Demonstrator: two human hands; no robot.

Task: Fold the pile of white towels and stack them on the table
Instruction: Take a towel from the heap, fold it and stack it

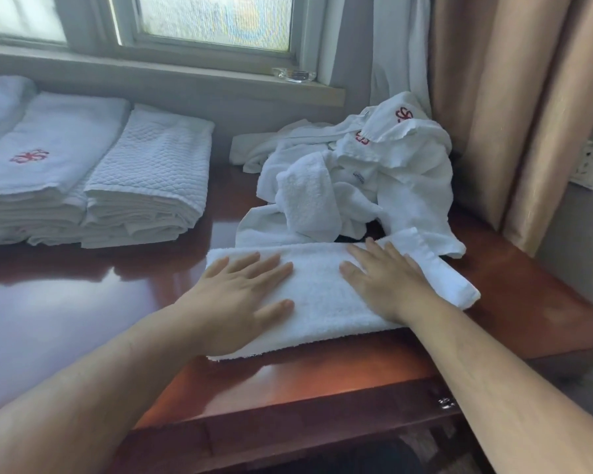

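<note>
Head view: both hands, left hand (243, 295) and right hand (386, 282), lie flat with fingers spread on a folded towel (322, 299) at the table's (83, 319) near edge; soft, light terry, likely best lifted by its ends. Crumpled pile (356, 179) behind, folded stacks (93, 186) far left

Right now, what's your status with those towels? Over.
Left hand, right hand flat on folded towel. Unfolded pile behind it, touching. Folded stacks far left.
</note>
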